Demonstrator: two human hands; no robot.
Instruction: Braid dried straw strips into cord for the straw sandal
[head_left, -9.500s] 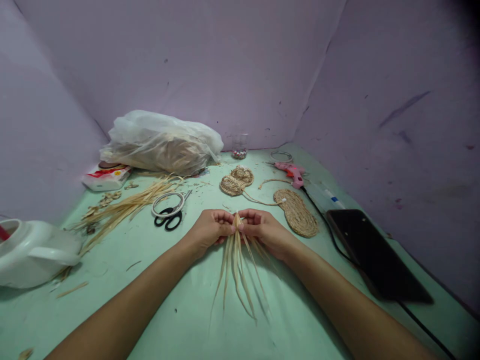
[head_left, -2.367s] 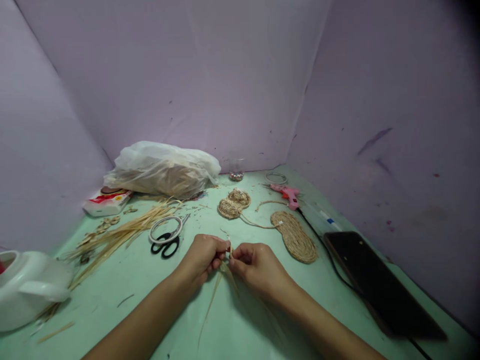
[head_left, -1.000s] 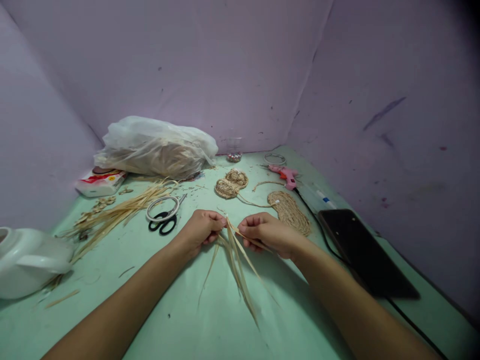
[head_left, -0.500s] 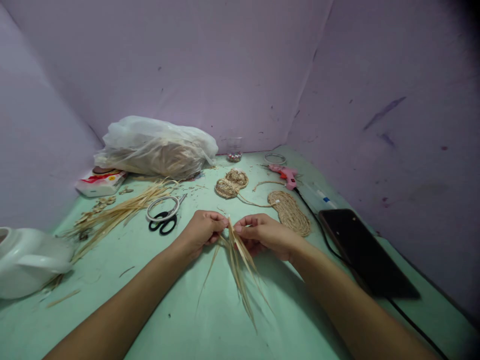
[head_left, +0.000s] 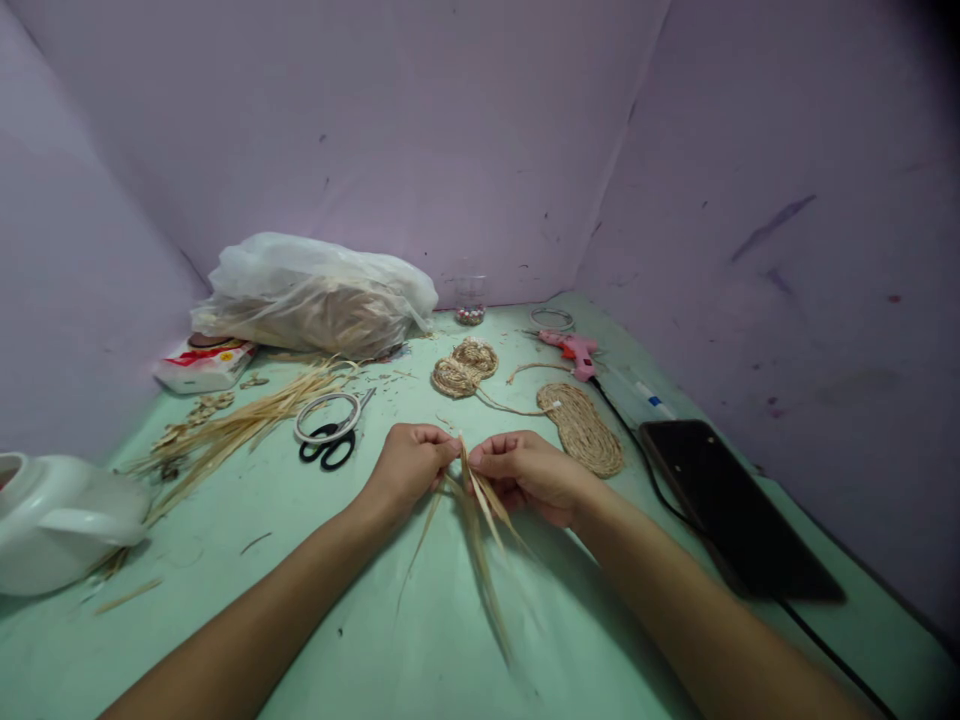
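A small bunch of pale straw strips (head_left: 476,530) fans out toward me on the green table (head_left: 315,600). My left hand (head_left: 409,468) pinches the top of the bunch from the left, fingers curled shut. My right hand (head_left: 525,475) pinches the same top end from the right, with one strip between thumb and fingers. The two hands almost touch at the bunch's tip.
Black scissors (head_left: 326,450) and a white ring (head_left: 326,415) lie left of my hands beside loose straw (head_left: 225,430). Behind are a plastic bag of straw (head_left: 315,300), coiled rope pieces (head_left: 465,365), an oval woven mat (head_left: 581,428), a pink glue gun (head_left: 574,350), a dark tablet (head_left: 731,505) and a white pot (head_left: 60,520).
My right hand has drawn in closer to the left hand, and the strips have gathered into a tighter fan. The view has barely shifted.
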